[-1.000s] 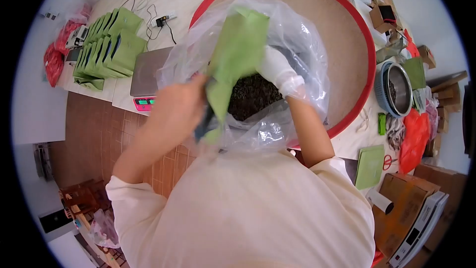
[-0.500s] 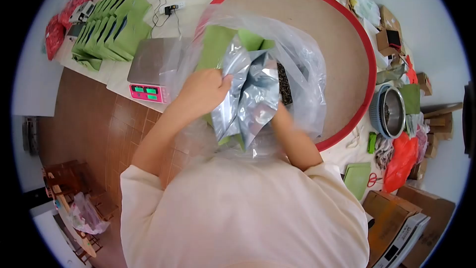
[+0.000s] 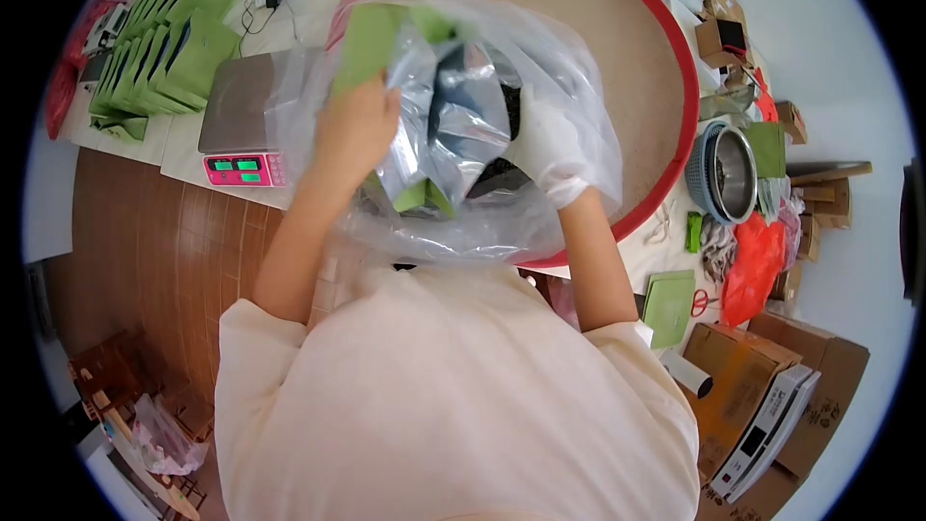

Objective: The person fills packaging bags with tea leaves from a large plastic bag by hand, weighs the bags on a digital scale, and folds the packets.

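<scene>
My left hand (image 3: 359, 127), bare and slightly blurred, grips the left side of a green pouch with a shiny silver foil lining (image 3: 461, 108), its mouth spread open. The pouch stands inside a large clear plastic bag (image 3: 579, 68). My right hand (image 3: 545, 147) wears a white glove and reaches into the clear bag, just right of the pouch. Its fingertips are hidden against the pouch and plastic, so I cannot tell whether they hold anything. Dark loose granules (image 3: 497, 176) show between the pouch and the glove.
A scale (image 3: 246, 101) with a lit pink display stands left, beside rows of green pouches (image 3: 169, 48). A large red-rimmed round tray (image 3: 641, 58) lies behind the clear bag. At right are a metal bowl (image 3: 735, 174), a red plastic bag (image 3: 754, 270), scissors (image 3: 700, 302) and cardboard boxes (image 3: 733, 376).
My right hand, earlier mostly hidden behind the pouch, now shows its white glove to the right of it. The pouch sits farther up and left in view, and the whole view has shifted.
</scene>
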`<state>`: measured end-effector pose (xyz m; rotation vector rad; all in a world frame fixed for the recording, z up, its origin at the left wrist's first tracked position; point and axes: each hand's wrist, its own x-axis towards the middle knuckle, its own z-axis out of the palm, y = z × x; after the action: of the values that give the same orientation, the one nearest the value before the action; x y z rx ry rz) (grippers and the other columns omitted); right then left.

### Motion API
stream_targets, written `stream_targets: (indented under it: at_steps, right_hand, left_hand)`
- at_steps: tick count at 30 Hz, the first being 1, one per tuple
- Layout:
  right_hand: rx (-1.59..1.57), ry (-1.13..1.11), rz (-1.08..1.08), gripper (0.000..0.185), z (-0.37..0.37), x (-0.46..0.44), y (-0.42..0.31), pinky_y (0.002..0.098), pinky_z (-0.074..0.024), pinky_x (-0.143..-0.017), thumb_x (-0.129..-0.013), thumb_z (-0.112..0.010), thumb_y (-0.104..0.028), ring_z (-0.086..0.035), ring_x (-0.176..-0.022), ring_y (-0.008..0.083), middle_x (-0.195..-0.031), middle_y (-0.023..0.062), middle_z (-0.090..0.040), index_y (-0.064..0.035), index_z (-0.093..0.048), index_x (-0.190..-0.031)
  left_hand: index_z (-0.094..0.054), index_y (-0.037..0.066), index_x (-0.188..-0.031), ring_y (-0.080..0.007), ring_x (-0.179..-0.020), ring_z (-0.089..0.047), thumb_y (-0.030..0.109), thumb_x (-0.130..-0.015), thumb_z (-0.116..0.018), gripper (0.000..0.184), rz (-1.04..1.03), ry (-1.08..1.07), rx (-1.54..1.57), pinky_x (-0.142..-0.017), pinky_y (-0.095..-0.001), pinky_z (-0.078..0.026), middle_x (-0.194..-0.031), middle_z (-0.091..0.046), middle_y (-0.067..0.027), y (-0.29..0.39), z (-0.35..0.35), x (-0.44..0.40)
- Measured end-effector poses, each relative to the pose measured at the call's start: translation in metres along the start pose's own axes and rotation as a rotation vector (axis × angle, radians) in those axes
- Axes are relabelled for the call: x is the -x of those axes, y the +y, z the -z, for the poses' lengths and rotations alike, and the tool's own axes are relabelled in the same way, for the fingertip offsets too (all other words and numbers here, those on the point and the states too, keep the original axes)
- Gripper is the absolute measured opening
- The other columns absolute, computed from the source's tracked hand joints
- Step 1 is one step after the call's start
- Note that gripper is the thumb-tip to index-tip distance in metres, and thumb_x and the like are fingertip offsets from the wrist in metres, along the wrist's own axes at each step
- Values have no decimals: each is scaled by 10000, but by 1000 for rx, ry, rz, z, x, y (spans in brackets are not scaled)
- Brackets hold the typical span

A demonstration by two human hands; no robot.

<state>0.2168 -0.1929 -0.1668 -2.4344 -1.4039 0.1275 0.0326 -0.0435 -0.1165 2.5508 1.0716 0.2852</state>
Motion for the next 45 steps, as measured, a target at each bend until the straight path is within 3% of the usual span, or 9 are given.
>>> stream_targets:
  at_steps: [14,18,22,24,28,38,41,43,45]
  right_hand:
    - [391,-490,8,822,-26,7,-52,427,-509,-841,-531,-870,-369,-544,-1106,335,-1102,162,-584,-148,-543,-1251]
    - [147,-363,137,769,-54,4,-9,418,-530,-828,-586,-822,-291,-629,-956,378,-1089,186,-614,-70,-506,-1251]
    - [-125,-475,-121,607,5,-7,-6,394,-512,-813,-622,-751,-211,-653,-922,324,-955,213,-678,-15,-585,-1172]
    - [-668,-383,-162,520,22,-8,1,364,-501,-826,-651,-723,-194,-652,-916,308,-946,226,-666,7,-618,-1119]
    - [-369,-152,-188,415,73,-1,-18,319,-489,-814,-665,-697,-109,-635,-866,223,-928,110,-678,-7,-654,-1064]
    - [-1118,-297,-332,345,85,-12,-52,264,-459,-857,-747,-649,-23,-588,-956,146,-942,57,-648,-7,-612,-1090]
    - [-1236,-399,-197,383,48,-33,-55,288,-469,-860,-734,-668,-25,-594,-967,172,-970,78,-649,-8,-604,-1111]
    - [-1063,-306,360,423,32,-40,-55,308,-466,-883,-727,-686,-25,-589,-1000,201,-1068,101,-637,-14,-599,-1141]
    - [-848,-296,335,427,13,-51,-52,316,-461,-897,-752,-655,-8,-581,-1029,210,-1136,108,-614,-17,-583,-1172]
  left_hand:
    - [-608,73,-1081,-408,-796,-625,175,-836,-575,267,-86,196,33,-679,-515,-488,-852,-651,-207,-8,-23,-45]
    - [-646,121,-1100,-371,-738,-643,126,-806,-562,306,-120,146,-14,-645,-497,-498,-785,-661,-179,-6,-36,-49]
    - [-669,132,-1109,-335,-723,-670,53,-793,-522,357,-158,191,41,-621,-450,-521,-778,-679,-164,0,-33,-41]
    - [-666,124,-1107,-333,-715,-671,55,-796,-521,349,-165,180,74,-610,-450,-520,-775,-677,-169,4,-32,-38]
    - [-660,95,-1097,-330,-688,-663,87,-838,-518,296,-157,177,9,-578,-449,-506,-736,-664,-156,5,-36,-37]
    - [-546,26,-1275,-326,-618,-647,74,-814,-535,464,-220,83,-45,-546,-442,-492,-662,-641,-154,29,-32,-32]
    - [-488,26,-1345,-326,-584,-630,76,-782,-573,571,-219,109,-22,-534,-440,-485,-639,-631,-154,43,-18,-19]
    - [-466,11,-1359,-326,-567,-624,81,-783,-577,591,-223,119,-12,-530,-439,-485,-623,-624,-151,47,-4,-8]
    - [-456,-55,-1344,-312,-538,-623,54,-765,-554,597,-212,111,51,-505,-422,-492,-593,-615,-162,49,10,0]
